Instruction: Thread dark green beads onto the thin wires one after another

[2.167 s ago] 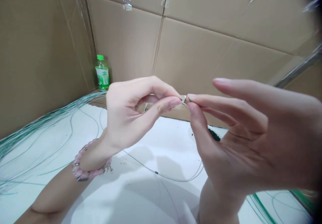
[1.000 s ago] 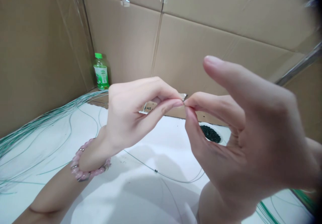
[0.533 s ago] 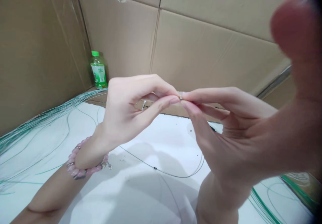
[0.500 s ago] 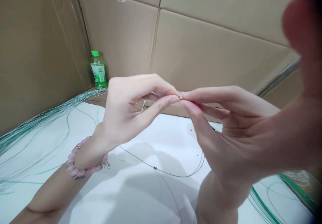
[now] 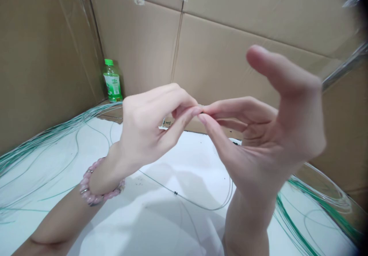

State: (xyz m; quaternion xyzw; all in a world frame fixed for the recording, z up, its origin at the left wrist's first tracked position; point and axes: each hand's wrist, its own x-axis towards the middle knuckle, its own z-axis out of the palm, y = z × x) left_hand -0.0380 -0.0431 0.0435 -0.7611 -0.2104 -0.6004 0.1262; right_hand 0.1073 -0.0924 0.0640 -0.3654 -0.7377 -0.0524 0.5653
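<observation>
My left hand [image 5: 146,129] and my right hand [image 5: 267,133] meet in mid-air, their fingertips pressed together. Each thumb and forefinger pinch close at one spot. The small metal piece seen earlier is now hidden between those fingertips. One finger of my right hand stands raised and apart. A thin dark wire [image 5: 195,201] with small black beads [image 5: 175,193] hangs in a loop below my hands. A pink beaded bracelet [image 5: 99,183] circles my left wrist.
Cardboard walls [image 5: 224,60] surround the white table [image 5: 161,225]. Loose green-and-white wires [image 5: 43,145] spread at the left, with more [image 5: 299,221] at the lower right. A green-capped plastic bottle [image 5: 112,81] stands in the corner. A dish of dark beads [image 5: 237,142] is mostly behind my right hand.
My fingertips have moved slightly left and now cover the metal piece. The raised finger of my right hand has drawn back from the camera, and more of the wires at the lower right shows.
</observation>
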